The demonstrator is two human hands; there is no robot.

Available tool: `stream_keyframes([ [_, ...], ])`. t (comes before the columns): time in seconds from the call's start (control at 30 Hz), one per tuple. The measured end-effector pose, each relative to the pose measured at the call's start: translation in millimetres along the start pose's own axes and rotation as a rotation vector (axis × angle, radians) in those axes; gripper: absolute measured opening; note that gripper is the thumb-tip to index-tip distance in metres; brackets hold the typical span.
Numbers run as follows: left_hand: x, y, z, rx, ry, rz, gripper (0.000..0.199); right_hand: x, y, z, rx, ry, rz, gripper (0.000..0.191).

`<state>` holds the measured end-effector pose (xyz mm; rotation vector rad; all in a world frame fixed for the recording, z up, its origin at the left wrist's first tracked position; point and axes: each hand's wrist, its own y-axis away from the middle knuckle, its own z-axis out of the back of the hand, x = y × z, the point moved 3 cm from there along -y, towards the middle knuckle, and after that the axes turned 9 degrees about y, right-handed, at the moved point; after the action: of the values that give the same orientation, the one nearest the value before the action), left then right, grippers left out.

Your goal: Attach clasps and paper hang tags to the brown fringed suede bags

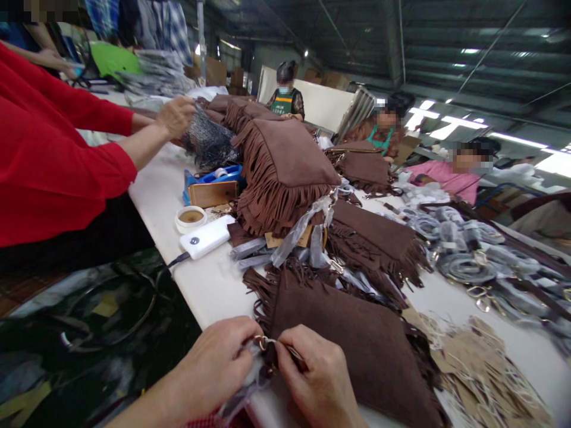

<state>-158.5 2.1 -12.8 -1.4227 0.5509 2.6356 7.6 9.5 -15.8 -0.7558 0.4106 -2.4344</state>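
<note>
At the near table edge, my left hand (223, 356) is closed in a pinch by a small gold metal clasp (260, 341). Clear plastic wrap (254, 380) hangs beneath its fingers. My right hand (314, 371) pinches a thin white string (270, 340) that meets the clasp. Something brown shows in its curled fingers, but I cannot make out what. A dark brown fringed bag (343, 333) lies flat just behind and right of my hands. Several similar bags are heaped beyond it, the top fringed bag (298, 154) resting on the pile.
Kraft paper tags (486, 374) with white strings lie at right, below plastic-wrapped straps (468, 255). A white power bank (207, 236), a round tub (191, 219) and a phone (214, 193) stand at left. A co-worker's red sleeve (57, 154) reaches over the table; several people sit farther back.
</note>
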Motion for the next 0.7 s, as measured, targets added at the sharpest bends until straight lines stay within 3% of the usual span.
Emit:
stream_keyframes([
  [0.2,0.1,-0.4,0.4,0.008,0.045,0.001,0.027,4.0,0.2,-2.5,0.037,0.014,0.009,0.022],
  [0.7,3.7,-1.8,-1.1,0.029,0.145,-0.015,0.026,2.0,-3.7,-3.1,0.204,-0.022,-0.125,0.019],
])
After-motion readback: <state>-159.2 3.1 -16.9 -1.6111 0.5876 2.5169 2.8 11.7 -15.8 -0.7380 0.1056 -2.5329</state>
